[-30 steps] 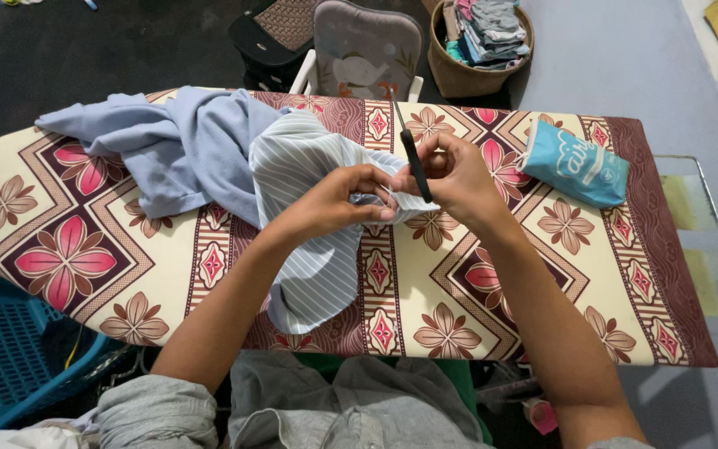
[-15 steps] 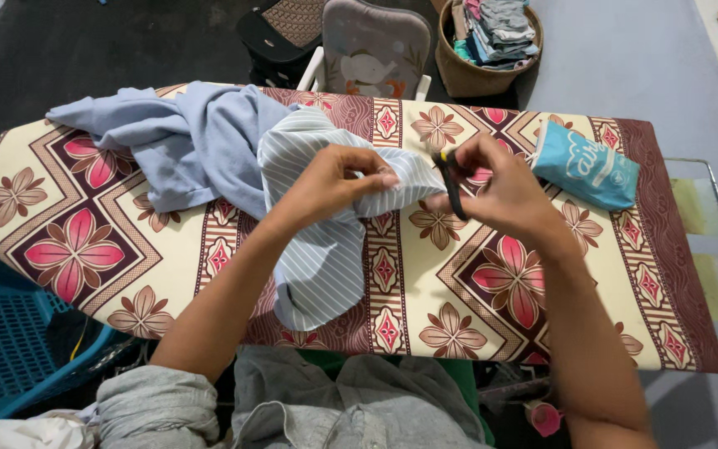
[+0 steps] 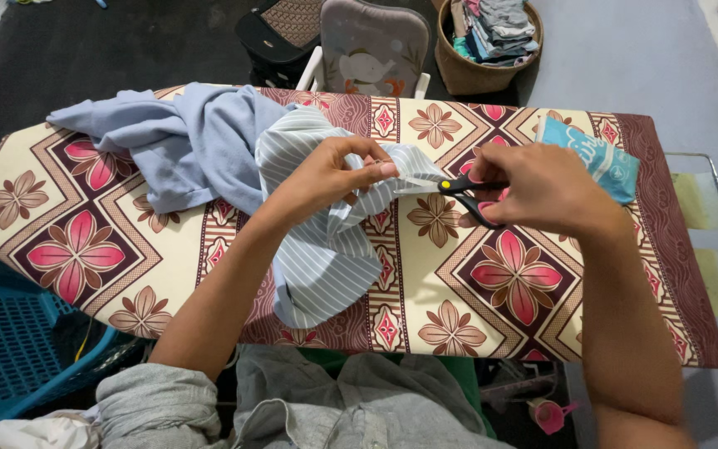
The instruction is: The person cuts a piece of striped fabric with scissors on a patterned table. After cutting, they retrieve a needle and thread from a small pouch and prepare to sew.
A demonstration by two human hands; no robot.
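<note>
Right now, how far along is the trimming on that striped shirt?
Done: no cut piece shows on the ironing board. In hand: left hand pinches the striped shirt taut; right hand holds black scissors, blades open at the pinched edge. Left: the snip itself; the plain blue garment lies untouched.

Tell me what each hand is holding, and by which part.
The left hand pinches the striped cloth near its edge. The right hand holds the scissors by their black handles.
</note>
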